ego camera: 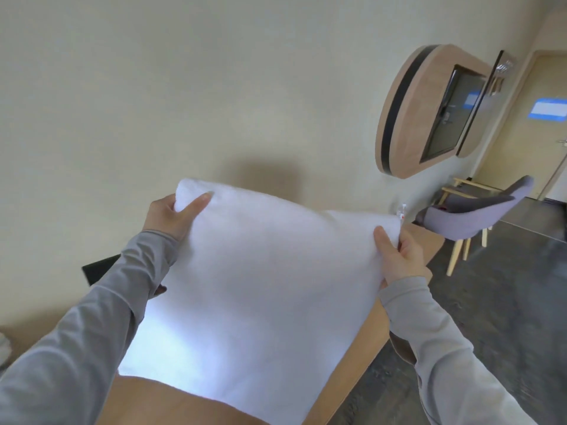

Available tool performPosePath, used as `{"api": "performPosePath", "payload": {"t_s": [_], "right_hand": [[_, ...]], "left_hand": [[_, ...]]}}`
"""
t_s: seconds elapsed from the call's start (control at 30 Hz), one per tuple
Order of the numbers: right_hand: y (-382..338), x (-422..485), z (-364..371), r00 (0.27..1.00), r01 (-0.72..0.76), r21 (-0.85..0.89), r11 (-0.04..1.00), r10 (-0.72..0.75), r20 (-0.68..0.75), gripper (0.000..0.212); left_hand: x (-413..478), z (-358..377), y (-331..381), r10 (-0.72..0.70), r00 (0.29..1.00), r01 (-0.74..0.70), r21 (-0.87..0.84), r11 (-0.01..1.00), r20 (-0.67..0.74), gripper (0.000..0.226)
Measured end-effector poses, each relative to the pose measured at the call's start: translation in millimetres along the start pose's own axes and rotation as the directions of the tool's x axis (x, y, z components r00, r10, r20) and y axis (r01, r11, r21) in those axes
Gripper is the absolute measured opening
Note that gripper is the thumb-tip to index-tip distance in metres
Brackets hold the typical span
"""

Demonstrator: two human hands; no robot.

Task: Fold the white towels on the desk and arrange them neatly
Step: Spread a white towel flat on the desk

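A large white towel [260, 289] hangs in front of me above the wooden desk [362, 348], held up by its top edge. My left hand [175, 216] pinches the towel's upper left corner, thumb on the near side. At the upper right corner my right hand [399, 256] grips the doubled edge. The cloth drapes down toward me and covers most of the desk top. Both arms wear grey sleeves.
A dark flat object [101, 269] lies on the desk behind my left forearm. A grey chair with wooden legs [472, 219] stands at the desk's far right end. A wall-mounted wooden unit [429, 111] hangs above it. Something white shows at the left edge [3, 348].
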State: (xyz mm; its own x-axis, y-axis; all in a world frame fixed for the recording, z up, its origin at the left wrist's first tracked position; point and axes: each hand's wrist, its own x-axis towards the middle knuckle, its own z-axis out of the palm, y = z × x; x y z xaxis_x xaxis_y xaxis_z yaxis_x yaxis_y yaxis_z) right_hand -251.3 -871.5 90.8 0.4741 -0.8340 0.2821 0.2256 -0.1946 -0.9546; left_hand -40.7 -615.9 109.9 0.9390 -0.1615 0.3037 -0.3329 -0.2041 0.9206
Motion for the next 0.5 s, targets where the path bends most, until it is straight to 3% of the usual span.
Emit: {"api": "performPosePath", "payload": {"t_s": [0.13, 0.23, 0.3, 0.4, 0.5], "right_hand": [[68.9, 29.5, 4.9, 0.995, -0.091, -0.123, 0.988, 0.086, -0.047, 0.034], [146.4, 43.2, 13.7, 0.937, -0.35, -0.126, 0.928, 0.346, -0.053, 0.034], [198.2, 45.1, 20.6, 0.834, -0.546, -0.168, 0.821, 0.551, -0.021, 0.036], [258.3, 55.7, 24.9, 0.671, -0.73, -0.131, 0.671, 0.74, 0.048, 0.029], [282.0, 87.7, 20.6, 0.63, -0.766, -0.16, 0.622, 0.776, 0.001, 0.022]], "left_hand": [[45.2, 72.0, -51.2, -0.179, 0.977, 0.151, 0.211, 0.966, 0.12, 0.056], [67.5, 141.7, -119.4, -0.365, 0.908, 0.256, 0.418, 0.872, 0.206, 0.071], [60.5, 179.1, -165.0, -0.464, 0.847, 0.327, 0.432, 0.841, 0.261, 0.082], [34.9, 210.4, -221.3, -0.551, 0.81, 0.405, 0.49, 0.772, 0.2, 0.087], [2.1, 214.3, -256.6, -0.581, 0.812, 0.468, 0.545, 0.696, 0.045, 0.084]]}}
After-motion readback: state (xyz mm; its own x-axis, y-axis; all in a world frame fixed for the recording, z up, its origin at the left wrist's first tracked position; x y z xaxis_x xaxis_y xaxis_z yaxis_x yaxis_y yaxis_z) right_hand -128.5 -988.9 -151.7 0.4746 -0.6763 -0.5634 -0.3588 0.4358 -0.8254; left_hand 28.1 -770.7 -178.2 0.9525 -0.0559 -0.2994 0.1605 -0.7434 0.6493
